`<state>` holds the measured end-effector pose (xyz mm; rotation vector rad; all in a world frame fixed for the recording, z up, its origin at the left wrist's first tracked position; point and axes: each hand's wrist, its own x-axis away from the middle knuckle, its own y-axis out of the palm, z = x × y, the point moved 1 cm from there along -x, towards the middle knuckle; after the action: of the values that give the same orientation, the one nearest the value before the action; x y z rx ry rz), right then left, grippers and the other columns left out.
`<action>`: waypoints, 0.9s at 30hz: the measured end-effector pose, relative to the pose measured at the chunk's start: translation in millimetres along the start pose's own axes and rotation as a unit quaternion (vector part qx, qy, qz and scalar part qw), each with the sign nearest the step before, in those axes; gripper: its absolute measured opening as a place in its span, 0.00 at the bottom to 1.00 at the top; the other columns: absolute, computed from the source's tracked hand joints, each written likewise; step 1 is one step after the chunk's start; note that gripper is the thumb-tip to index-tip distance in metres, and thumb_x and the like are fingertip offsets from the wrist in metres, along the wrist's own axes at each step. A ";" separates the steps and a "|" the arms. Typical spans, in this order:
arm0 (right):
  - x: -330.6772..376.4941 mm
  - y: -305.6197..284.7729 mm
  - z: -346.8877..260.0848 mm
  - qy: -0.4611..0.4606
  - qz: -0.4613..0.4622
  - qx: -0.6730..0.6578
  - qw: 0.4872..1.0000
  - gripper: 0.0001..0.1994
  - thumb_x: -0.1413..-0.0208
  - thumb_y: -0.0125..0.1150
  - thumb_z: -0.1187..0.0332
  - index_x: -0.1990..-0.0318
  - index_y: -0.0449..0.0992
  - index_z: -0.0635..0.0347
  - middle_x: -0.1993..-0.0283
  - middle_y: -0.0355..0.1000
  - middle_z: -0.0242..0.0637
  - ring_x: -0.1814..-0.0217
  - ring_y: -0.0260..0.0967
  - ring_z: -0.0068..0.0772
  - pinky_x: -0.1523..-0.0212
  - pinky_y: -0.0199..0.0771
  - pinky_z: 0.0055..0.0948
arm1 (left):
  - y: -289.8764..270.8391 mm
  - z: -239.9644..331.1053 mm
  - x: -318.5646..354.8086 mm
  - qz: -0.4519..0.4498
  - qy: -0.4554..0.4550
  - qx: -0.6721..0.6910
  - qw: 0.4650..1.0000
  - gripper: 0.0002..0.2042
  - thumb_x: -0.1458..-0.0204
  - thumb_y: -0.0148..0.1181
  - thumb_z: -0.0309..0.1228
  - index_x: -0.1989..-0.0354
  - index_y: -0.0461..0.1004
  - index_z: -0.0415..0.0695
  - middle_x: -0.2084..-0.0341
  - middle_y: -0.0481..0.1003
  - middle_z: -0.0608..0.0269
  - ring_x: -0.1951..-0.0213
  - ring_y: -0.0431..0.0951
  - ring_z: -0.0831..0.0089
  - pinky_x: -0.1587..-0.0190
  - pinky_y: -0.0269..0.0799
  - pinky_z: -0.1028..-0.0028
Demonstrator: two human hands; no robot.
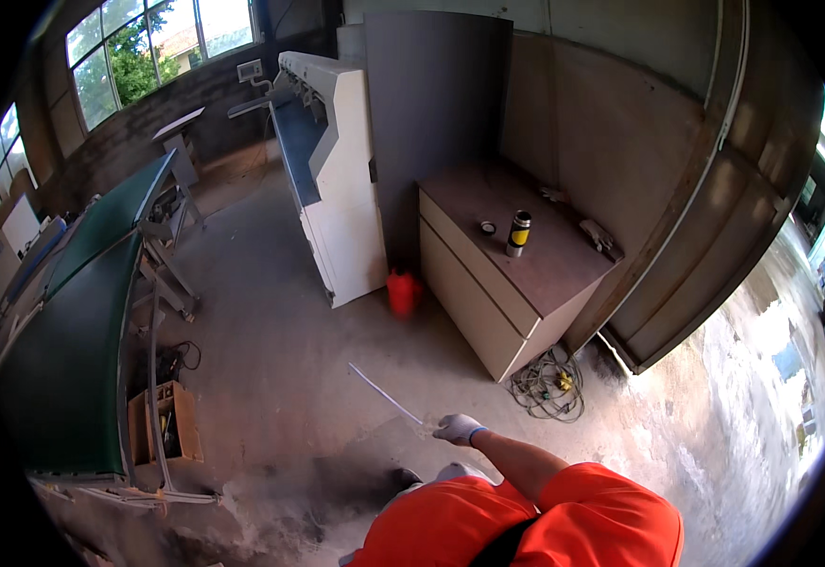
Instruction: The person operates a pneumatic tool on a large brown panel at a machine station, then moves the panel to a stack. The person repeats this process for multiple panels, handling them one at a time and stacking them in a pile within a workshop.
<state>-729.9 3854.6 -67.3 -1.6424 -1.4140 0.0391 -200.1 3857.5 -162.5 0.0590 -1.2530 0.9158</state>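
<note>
My right hand (456, 430), in a white work glove, is out in front of my body at the lower middle. Its fingers are closed around one end of a thin white rod (384, 394). The rod points away from me to the left, over the concrete floor. I cannot make out what kind of rod it is. My left hand is not in view; my orange shirt (441, 524) fills the lower edge. A pale grey shape (462, 470) just beyond the shirt is too unclear to name.
A cabinet (474, 293) with a bottle (518, 233) on top stands ahead right, coiled cables (549, 386) at its foot. A red container (402, 293) sits beside a white machine (346, 217). Left are a green-topped table (72, 359) and a cardboard box (183, 425).
</note>
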 end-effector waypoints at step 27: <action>-896.8 -230.0 -559.0 -0.076 -0.020 -0.064 0.995 0.23 0.42 0.66 0.51 0.53 0.84 0.65 0.57 0.84 0.49 0.50 0.81 0.48 0.47 0.77 0.43 | -479.1 477.4 -457.2 0.025 -0.188 0.033 0.981 0.25 0.34 0.45 0.47 0.40 0.77 0.46 0.43 0.76 0.46 0.41 0.76 0.47 0.40 0.70 0.52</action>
<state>-890.6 2785.1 -69.9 -1.7452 -1.5928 0.0523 -286.5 3045.7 -164.1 0.2638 -1.5790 1.0209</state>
